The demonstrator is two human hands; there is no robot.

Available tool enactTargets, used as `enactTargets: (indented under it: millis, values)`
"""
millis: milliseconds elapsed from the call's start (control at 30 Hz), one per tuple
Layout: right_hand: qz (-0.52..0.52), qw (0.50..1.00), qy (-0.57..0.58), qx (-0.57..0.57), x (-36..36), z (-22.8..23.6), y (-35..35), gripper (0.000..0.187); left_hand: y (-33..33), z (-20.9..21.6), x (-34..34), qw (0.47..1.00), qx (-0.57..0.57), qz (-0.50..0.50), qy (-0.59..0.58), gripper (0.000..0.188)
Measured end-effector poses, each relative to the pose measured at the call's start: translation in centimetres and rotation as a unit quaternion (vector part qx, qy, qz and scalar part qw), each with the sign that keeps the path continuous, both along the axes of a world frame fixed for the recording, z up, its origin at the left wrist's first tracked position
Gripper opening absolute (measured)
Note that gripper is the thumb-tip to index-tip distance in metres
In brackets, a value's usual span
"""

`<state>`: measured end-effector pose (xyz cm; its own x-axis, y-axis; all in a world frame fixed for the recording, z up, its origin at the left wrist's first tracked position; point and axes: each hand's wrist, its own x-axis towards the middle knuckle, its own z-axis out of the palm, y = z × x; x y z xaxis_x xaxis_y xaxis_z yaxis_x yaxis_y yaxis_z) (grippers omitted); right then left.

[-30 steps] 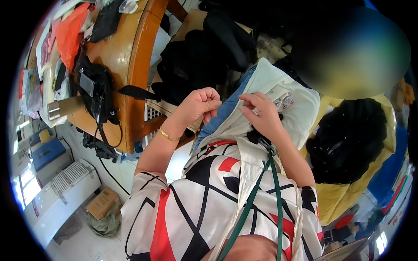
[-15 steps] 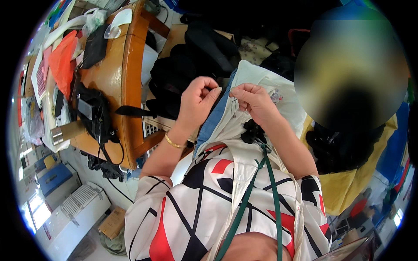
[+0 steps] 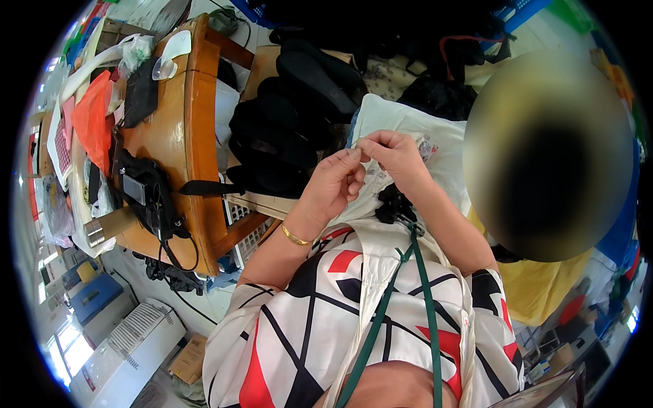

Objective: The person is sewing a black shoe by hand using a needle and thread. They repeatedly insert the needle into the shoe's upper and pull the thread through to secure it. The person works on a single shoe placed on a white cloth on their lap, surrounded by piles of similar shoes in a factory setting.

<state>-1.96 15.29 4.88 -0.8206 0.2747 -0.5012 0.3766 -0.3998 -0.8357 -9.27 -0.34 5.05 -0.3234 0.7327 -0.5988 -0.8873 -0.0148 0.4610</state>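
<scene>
Above the white cloth (image 3: 381,112) on my lap, my two hands meet at the fingertips. My left hand (image 3: 335,182) is closed, thumb and forefinger pinched; whatever sits between them is too small to make out. Touching it from the right, my right hand (image 3: 396,160) pinches too. The dark thread that showed at these right fingers is hardly visible at this moment. Below the right hand, a black bundle (image 3: 394,204) hangs by the green straps (image 3: 423,292) of my off-white apron. A small printed floral patch (image 3: 427,146) shows on the cloth behind the right hand.
Left of me stands a wooden table (image 3: 197,136) with a black bag (image 3: 146,197) and an orange-red cloth (image 3: 94,112). Black shoe-like pieces (image 3: 272,146) are piled on cardboard beyond my left hand. A blurred person (image 3: 547,156) is close on the right, above a yellow cloth (image 3: 547,292).
My hands were apart, with a dark thread dangling from the right fingers. My left hand has moved right and slightly nearer to me, so the fingertips now touch.
</scene>
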Motion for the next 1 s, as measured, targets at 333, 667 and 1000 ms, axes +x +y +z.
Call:
enactTargets:
  millis: [333, 667, 1000]
  values:
    - [-0.018, 0.999, -0.003, -0.034, 0.7, -1.1, 0.1, 0.021, 0.0, -1.7, 0.7, 0.996, -0.039, 0.046, 0.058, 0.008]
    - [-0.053, 0.998, 0.026, -0.029, 1.2, 0.0, -0.5, 0.02, 1.3, -0.5, 1.5, 0.994, -0.009, 0.095, -0.045, 0.012]
    - [-0.076, 0.997, -0.003, 0.013, 2.0, -1.8, 0.0, 0.016, 0.4, -0.3, 0.9, 0.999, -0.023, -0.043, 0.009, 0.014]
